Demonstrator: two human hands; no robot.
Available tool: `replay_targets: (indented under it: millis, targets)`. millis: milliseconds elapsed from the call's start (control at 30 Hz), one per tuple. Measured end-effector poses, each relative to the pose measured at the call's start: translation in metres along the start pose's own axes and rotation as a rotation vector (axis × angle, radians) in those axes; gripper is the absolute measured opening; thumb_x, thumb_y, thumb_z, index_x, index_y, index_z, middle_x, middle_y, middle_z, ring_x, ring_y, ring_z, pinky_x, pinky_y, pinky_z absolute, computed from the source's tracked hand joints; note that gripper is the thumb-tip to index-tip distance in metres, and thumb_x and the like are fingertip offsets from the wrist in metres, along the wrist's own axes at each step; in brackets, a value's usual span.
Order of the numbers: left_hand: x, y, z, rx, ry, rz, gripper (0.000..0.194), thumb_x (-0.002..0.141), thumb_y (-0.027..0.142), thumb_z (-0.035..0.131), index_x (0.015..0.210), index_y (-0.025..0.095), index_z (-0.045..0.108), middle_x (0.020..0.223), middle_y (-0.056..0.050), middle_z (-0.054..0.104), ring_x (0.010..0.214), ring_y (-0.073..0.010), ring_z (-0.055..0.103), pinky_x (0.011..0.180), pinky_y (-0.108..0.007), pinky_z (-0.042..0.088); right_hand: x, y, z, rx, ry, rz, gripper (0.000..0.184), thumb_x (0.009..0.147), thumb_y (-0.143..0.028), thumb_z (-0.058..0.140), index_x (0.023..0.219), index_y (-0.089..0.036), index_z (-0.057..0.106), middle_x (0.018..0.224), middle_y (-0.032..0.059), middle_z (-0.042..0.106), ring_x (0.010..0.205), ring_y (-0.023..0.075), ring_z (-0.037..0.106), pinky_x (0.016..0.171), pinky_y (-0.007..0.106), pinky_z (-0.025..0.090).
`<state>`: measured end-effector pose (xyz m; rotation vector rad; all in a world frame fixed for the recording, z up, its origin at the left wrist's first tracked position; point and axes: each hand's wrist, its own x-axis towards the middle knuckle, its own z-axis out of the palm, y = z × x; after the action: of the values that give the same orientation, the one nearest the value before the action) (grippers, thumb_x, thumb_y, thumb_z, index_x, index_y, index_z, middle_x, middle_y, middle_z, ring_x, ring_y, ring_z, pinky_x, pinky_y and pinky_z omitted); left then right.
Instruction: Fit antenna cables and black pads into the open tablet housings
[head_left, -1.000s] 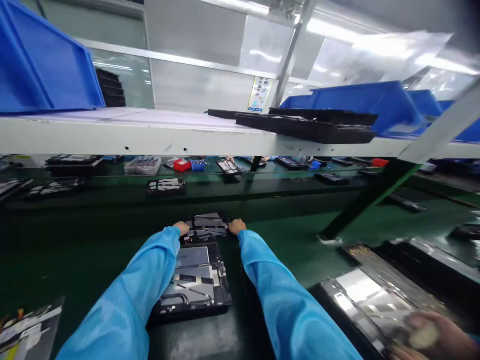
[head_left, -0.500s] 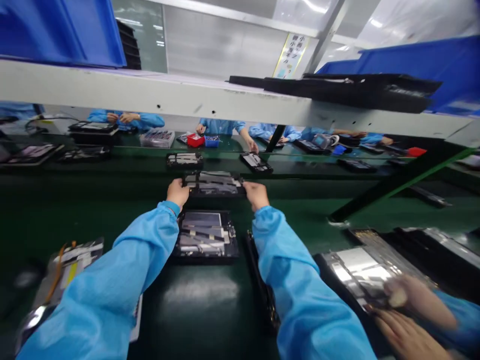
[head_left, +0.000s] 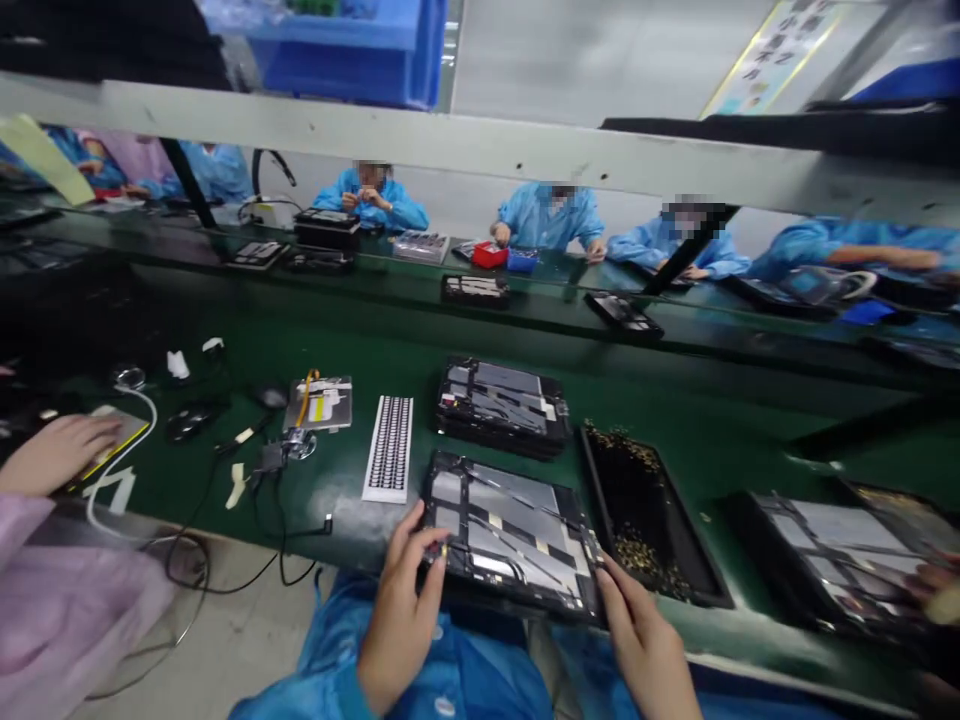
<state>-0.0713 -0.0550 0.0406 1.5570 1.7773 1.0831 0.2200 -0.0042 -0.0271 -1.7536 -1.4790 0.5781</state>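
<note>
While a narrow gap separates the white sheet from the device panel near the edge of the bench, left hand and right hand grip the panel's opposite ends.

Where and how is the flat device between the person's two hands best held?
Probably by its opposite side edges: the left hand coming from the left, the right hand from the right. The flat device is broad and slab-like, so gripping both sides should keep it level, and its upward face bears exposed silver panels better left unpressed.
</note>
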Motion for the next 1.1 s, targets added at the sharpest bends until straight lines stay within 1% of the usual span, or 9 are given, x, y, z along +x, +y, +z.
replay_targets:
  millis: [133,233,367,400,467,533,700,967,1100]
  targets:
    - [0.015,-0.04,0.026,-0.06,-0.04,-0.018,0.033,0.096,0.022,0.043,0.124,0.024,0.059,0.146,-0.013,0.051,0.14,-0.0248,0.045,0.116,-0.05,0.039,0.02,0.032,0.026,-0.112,-0.004,-0.106,0.071,0.088,-0.072,0.037,0.111,-0.013,0.07,0.109,0.0207,0.071,0.104,0.0359,0.065,0.094,0.054,0.051]
    - [0.027,-0.053,0.02,-0.086,-0.101,0.003,0.04,0.092,0.019,0.048,0.131,0.023,0.056,0.142,-0.013,0.055,0.137,-0.0246,0.049,0.115,-0.049,0.041,0.034,0.021,0.036,-0.29,0.046,-0.235,0.07,0.091,-0.069,0.032,0.103,-0.011,0.071,0.094,0.0221,0.067,0.092,0.0372,0.062,0.085,0.058,0.05]
    - [0.046,-0.062,-0.017,0.037,-0.054,0.082,0.031,0.095,0.025,0.048,0.123,0.026,0.062,0.142,-0.01,0.056,0.133,-0.0242,0.052,0.112,-0.049,0.043,0.027,-0.047,0.057,-0.357,0.101,-0.407,0.043,0.096,-0.049,0.046,0.11,-0.014,0.067,0.102,0.0184,0.06,0.098,0.0339,0.058,0.085,0.053,0.048]
    - [0.053,-0.066,-0.026,0.097,-0.011,0.112,0.031,0.096,0.024,0.045,0.122,0.026,0.063,0.141,-0.009,0.057,0.133,-0.0238,0.052,0.114,-0.05,0.041,0.024,-0.071,0.067,-0.283,0.045,-0.47,0.033,0.097,-0.042,0.05,0.112,-0.017,0.065,0.106,0.0159,0.059,0.101,0.0313,0.057,0.087,0.049,0.048]
    - [0.069,-0.073,-0.039,0.208,0.04,0.175,0.035,0.097,0.019,0.042,0.125,0.025,0.061,0.138,-0.007,0.06,0.133,-0.0229,0.052,0.116,-0.053,0.036,0.019,-0.115,0.095,-0.15,-0.215,-0.606,0.018,0.098,-0.031,0.053,0.109,-0.022,0.064,0.107,0.0106,0.059,0.102,0.0262,0.056,0.087,0.042,0.049]
    - [0.082,-0.082,-0.042,0.294,0.01,0.221,0.038,0.095,0.016,0.043,0.127,0.023,0.06,0.136,-0.007,0.062,0.133,-0.0229,0.052,0.118,-0.053,0.034,0.02,-0.148,0.127,-0.163,-0.404,-0.729,0.013,0.099,-0.026,0.053,0.106,-0.023,0.065,0.103,0.008,0.06,0.098,0.024,0.056,0.085,0.039,0.048]
    - [0.091,-0.1,-0.032,0.377,-0.056,0.219,0.04,0.093,0.012,0.043,0.127,0.021,0.061,0.135,-0.008,0.063,0.131,-0.0237,0.054,0.118,-0.052,0.035,0.032,-0.168,0.181,-0.386,-0.512,-0.823,0.018,0.1,-0.024,0.051,0.09,-0.02,0.065,0.092,0.0065,0.06,0.085,0.0223,0.051,0.077,0.036,0.045]
    - [0.091,-0.106,-0.032,0.441,-0.097,0.263,0.04,0.095,0.016,0.043,0.129,0.021,0.061,0.139,-0.008,0.061,0.138,-0.0257,0.047,0.12,-0.054,0.029,0.044,-0.171,0.199,-0.538,-0.617,-0.912,0.012,0.096,-0.015,0.052,0.089,-0.017,0.062,0.092,0.0105,0.058,0.088,0.0259,0.05,0.077,0.039,0.043]
    - [0.096,-0.109,-0.036,0.474,-0.112,0.29,0.037,0.096,0.02,0.044,0.128,0.023,0.061,0.139,-0.005,0.061,0.14,-0.0278,0.045,0.12,-0.056,0.026,0.062,-0.176,0.166,-0.177,-0.714,-0.852,0.011,0.096,-0.019,0.05,0.087,-0.02,0.057,0.09,0.0057,0.057,0.089,0.0217,0.052,0.08,0.037,0.044]
